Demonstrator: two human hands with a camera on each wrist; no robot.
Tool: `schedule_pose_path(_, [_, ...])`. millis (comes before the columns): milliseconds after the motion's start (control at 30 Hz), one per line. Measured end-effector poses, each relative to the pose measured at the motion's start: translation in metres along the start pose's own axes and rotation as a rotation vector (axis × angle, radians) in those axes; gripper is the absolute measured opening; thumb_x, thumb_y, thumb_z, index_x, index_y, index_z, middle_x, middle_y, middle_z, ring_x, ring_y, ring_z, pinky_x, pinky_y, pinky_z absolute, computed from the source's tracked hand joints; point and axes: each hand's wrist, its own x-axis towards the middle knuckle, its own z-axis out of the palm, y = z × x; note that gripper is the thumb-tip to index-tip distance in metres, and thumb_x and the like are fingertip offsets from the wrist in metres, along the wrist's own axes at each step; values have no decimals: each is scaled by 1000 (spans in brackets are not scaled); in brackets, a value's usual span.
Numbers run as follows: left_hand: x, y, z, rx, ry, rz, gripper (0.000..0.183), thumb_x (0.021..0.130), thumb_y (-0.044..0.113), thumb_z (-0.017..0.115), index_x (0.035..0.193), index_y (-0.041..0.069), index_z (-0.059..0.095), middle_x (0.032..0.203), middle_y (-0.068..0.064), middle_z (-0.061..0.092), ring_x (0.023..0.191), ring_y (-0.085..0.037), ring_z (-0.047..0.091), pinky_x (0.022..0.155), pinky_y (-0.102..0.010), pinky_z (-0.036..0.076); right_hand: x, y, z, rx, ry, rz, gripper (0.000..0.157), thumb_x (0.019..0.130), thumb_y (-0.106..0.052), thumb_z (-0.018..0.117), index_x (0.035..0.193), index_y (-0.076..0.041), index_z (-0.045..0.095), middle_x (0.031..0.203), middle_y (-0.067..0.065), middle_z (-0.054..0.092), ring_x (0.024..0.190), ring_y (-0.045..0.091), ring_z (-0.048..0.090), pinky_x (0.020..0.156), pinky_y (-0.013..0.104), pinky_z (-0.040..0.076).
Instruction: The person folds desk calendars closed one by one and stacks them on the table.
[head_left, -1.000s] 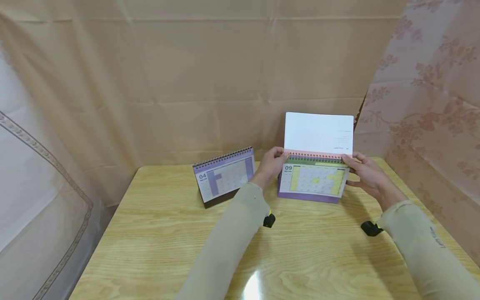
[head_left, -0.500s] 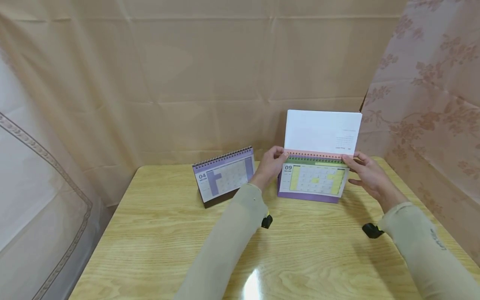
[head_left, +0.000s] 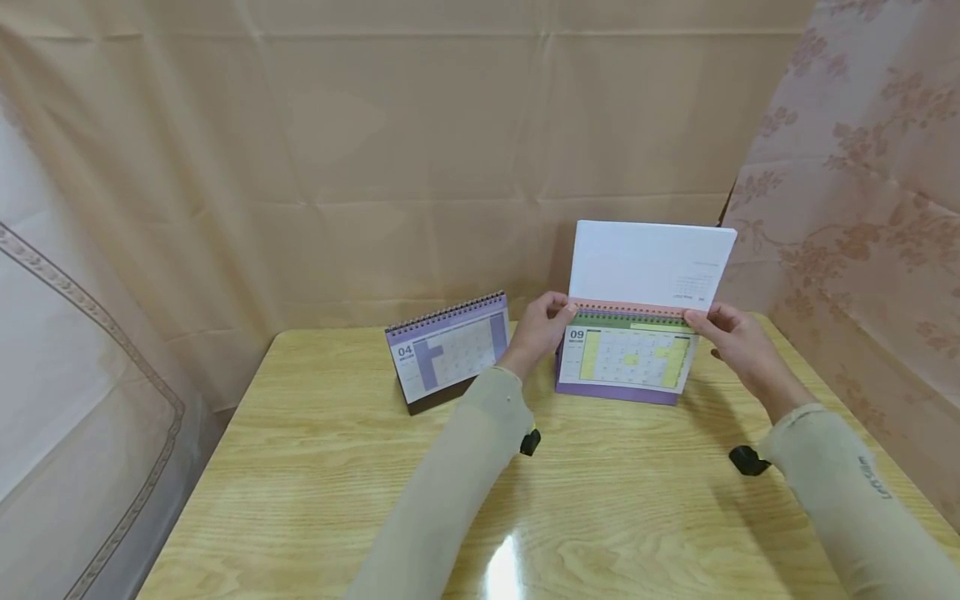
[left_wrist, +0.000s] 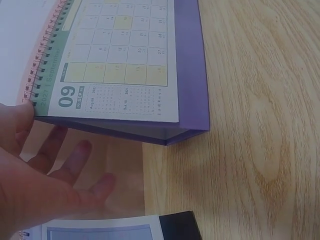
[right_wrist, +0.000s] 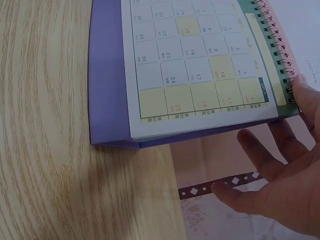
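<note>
A purple desk calendar stands on the table showing September, with green and yellow markings. Above its spiral binding rises a white page with a pink lower border. My left hand pinches the left end of the binding between thumb and fingers. At the right end, my right hand grips the same binding, thumb in front; in the right wrist view its other fingers spread below the edge. A second desk calendar, open at April with a dark base, stands to the left of my left hand.
The wooden table ends just behind the calendars. A beige curtain hangs at the back, and a floral pink cloth at the right. A white cloth hangs at the left.
The raised white page has swung so that its top edge sits further right. My right hand's lower fingers have drawn in a little. Both hands keep their places on the binding.
</note>
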Motion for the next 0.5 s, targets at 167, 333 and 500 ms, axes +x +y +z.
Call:
schedule_pose_path(167, [-1,1,-2,52,5,45,24,106,32,56,119,15,66,119,-1,66,108,-17,59,103,-36,45,1,1,-2,-42,13,-37,58,101,-54,55,127,-3,58,107,-23,61,108,10,49,89,43,38])
schedule_pose_path(333, [-2,1,-3,80,12,83,24,106,29,57,120,12,66,119,-4,67,108,-18,60,102,-35,46,1,1,-3,-68,13,-61,59,101,-52,55,128,1,58,106,-23,62,107,8,51,93,47,41])
schedule_pose_path(500, [-2,0,-3,88,24,99,23,105,29,58,119,12,67,118,-4,68,107,-18,60,101,-36,47,3,2,-2,-69,31,-105,52,103,-44,56,126,3,59,102,-23,65,100,0,58,88,27,50])
